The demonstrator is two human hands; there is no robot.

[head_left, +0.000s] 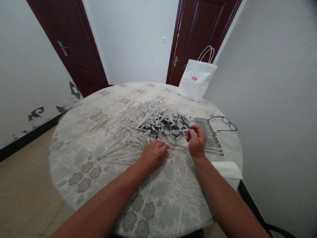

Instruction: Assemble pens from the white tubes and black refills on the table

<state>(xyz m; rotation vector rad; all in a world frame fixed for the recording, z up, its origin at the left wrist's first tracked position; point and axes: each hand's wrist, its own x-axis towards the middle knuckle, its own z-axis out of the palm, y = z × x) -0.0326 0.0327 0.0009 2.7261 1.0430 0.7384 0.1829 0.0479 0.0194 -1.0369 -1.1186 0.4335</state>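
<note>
Pinched between the thumb and fingers of my right hand [197, 140] is a pen [177, 131] with a clear barrel and a dark end, its length pointing left over the heap. My left hand [154, 154] rests low at the near edge of the heap, fingers curled together; whatever they hold, if anything, is hidden. The heap is made of pale pen barrels [126, 138], small whitish caps [153, 112] and black pen parts [170, 123]. Just right of my right hand, several dark-ended pens [211, 140] lie side by side in a row.
Everything lies on a round table with a patterned lace tablecloth [104, 191]. Eyeglasses [226, 124] lie beyond the pen row, and a white folded cloth or paper [228, 170] is by my right forearm. A white paper bag [197, 79] stands at the back right.
</note>
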